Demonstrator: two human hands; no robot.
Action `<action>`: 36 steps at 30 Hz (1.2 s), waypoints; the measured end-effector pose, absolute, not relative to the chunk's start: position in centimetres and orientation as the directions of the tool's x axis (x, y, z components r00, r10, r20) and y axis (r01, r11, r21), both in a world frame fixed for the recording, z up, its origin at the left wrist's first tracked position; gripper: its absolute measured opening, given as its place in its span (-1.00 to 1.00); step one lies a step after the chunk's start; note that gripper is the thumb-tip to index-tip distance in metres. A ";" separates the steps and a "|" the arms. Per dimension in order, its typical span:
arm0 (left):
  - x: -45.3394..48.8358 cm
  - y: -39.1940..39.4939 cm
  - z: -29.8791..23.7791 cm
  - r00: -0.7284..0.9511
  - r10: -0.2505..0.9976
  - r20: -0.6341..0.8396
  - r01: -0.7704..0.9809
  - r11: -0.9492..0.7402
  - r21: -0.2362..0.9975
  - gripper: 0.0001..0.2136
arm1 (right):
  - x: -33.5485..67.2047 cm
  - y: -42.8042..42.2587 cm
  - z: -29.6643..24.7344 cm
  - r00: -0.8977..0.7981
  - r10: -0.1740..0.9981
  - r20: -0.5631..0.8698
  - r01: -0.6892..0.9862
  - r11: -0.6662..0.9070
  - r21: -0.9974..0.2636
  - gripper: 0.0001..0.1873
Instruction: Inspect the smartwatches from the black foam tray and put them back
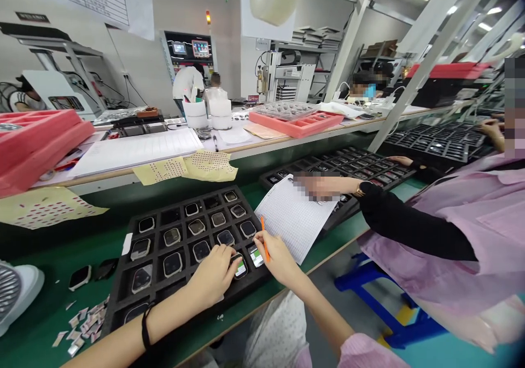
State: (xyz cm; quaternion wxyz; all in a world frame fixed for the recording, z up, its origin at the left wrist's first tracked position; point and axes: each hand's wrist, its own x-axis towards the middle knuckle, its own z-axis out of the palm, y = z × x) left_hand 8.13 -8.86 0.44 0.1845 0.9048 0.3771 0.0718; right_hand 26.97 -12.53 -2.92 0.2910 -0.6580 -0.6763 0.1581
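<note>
The left hand [212,276] curls narrowly over a watch [240,266] at the 4 o'clock corner of the black tray [123,291], its fingers hiding part of the screen, so a grip cannot be told from a press. The right hand [279,258] pinches an orange pencil [264,242] beside a second watch [256,256]. A grid sheet [293,215] lies at 2 o'clock, within the pencil's reach, steadied by a co-worker's blurred hand [315,187].

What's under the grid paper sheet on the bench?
The grid paper sheet overlaps the corner of a black tray; any cells beneath it are covered, contents unseen.
</note>
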 end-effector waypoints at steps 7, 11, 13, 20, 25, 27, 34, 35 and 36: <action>7.9 -8.7 0.3 0.739 0.671 -0.054 0.578 -0.591 0.563 -0.60 | 27.6 -12.8 -1.2 -0.016 0.998 -0.061 0.763 -0.027 -0.646 -0.61; 7.7 -8.6 0.1 0.735 0.672 -0.093 0.528 -0.481 0.700 -0.63 | 27.5 -13.0 -1.4 -0.033 0.998 -0.049 0.749 -0.008 -0.662 -0.58; 7.7 -8.2 -0.1 0.719 0.680 -0.143 0.525 -0.398 0.752 -0.63 | 27.8 -12.8 -1.6 -0.027 0.999 -0.036 0.688 -0.008 -0.725 -0.58; 6.7 -5.1 0.5 0.593 0.713 -0.375 0.293 0.243 0.925 -0.55 | 28.7 -10.0 -0.7 -0.078 0.975 -0.207 0.047 -0.204 -0.978 -0.47; 4.0 -2.7 1.3 0.451 0.815 -0.365 0.074 0.373 0.925 -0.57 | 26.1 -5.8 1.4 -0.225 0.959 -0.174 -0.137 -0.208 -0.969 -0.46; 2.8 -1.8 0.9 0.409 0.863 -0.296 0.048 0.303 0.952 -0.50 | 24.6 -3.7 1.7 -0.284 0.948 -0.146 -0.154 -0.196 -0.968 -0.42; -0.5 0.2 -1.1 0.262 0.963 -0.060 0.048 0.049 0.998 -0.59 | 19.6 1.7 0.7 -0.329 0.939 -0.101 -0.115 -0.146 -0.983 -0.35; -0.7 0.2 -1.2 0.249 0.966 -0.069 0.043 0.060 0.997 -0.58 | 19.2 2.0 0.4 -0.318 0.943 -0.101 -0.103 -0.141 -0.985 -0.38; -0.8 0.3 -1.3 0.246 0.966 -0.079 0.039 0.072 0.997 -0.55 | 18.9 2.1 0.1 -0.303 0.948 -0.102 -0.091 -0.136 -0.987 -0.40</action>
